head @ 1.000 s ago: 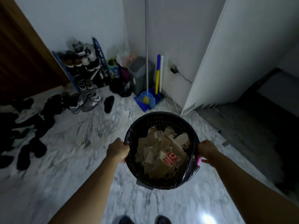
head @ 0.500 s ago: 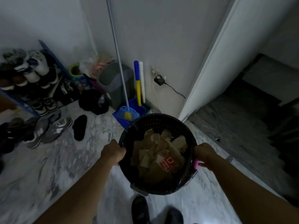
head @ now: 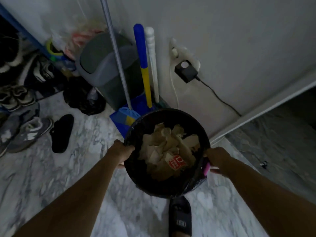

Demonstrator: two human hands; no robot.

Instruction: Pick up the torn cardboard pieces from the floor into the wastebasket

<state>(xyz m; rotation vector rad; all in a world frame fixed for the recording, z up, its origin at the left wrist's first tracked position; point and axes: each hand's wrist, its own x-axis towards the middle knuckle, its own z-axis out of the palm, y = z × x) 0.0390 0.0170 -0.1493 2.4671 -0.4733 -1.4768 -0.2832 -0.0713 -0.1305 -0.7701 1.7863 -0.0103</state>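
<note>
Two hands are engaged, one on each side of the wastebasket (head: 171,111). The left hand (head: 122,151) is curled over the rim on the left side; the right hand (head: 218,157) is clamped on the rim opposite, with a small pink tab (head: 206,168) showing just beside its fingers. What the tab belongs to cannot be told.

The grip at opposite points is judged to be for balance: the basket is kept level and its mouth upward, so that nothing spills. It appears to be carried clear of the marble floor (head: 68,168), since a slipper (head: 179,218) is seen partly beneath its near edge.

The cardboard pieces (head: 167,147) lie heaped inside the basket, well below the rim; one bears a red printed mark. A black liner (head: 196,184) is folded over the rim, presumably so that the load can be lifted out in one piece.

Every torn piece seen is in the basket, so collection is judged finished or nearly so.

Ahead, against the wall, a grey bin (head: 106,65) with a swing lid and a blue dustpan (head: 123,115) are noted; shoes (head: 25,132) lie to the left. The basket is held near that corner, possibly to be set down there.
</note>
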